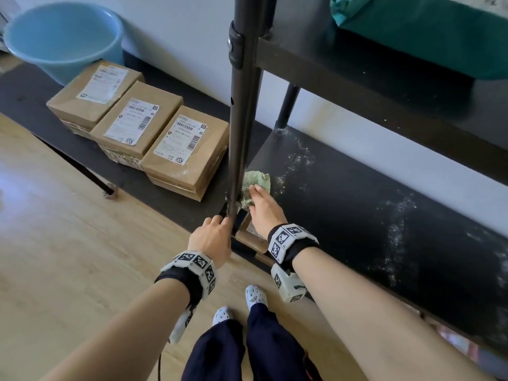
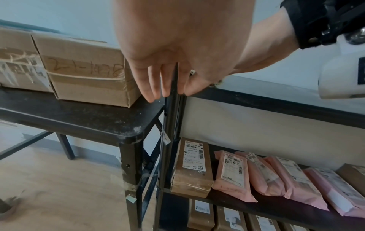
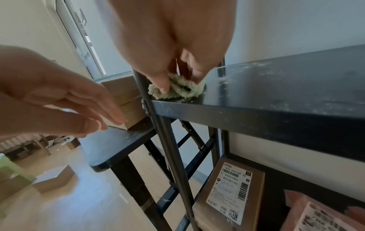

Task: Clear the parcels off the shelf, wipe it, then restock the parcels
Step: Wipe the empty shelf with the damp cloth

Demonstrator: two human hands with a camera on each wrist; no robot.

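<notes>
The black shelf board (image 1: 357, 204) carries no parcels and is streaked with pale dust (image 1: 398, 229). At its front left corner my right hand (image 1: 261, 202) grips a bunched green cloth (image 1: 257, 180) and presses it down on the board; the right wrist view shows thumb and fingers (image 3: 164, 87) on the cloth (image 3: 177, 92). My left hand (image 1: 213, 235) hovers beside the shelf's upright post (image 1: 242, 119), fingers (image 2: 168, 89) straight and holding nothing. Several brown cardboard parcels (image 1: 137, 119) are stacked on the low black side table (image 1: 27, 100) to the left.
A blue bucket (image 1: 66, 37) stands behind the parcels on the side table. A green parcel (image 1: 426, 31) lies on the shelf above. The shelf below holds a brown box (image 2: 193, 165) and several pink mailers (image 2: 266, 173). Wooden floor (image 1: 68, 243) spreads to the left.
</notes>
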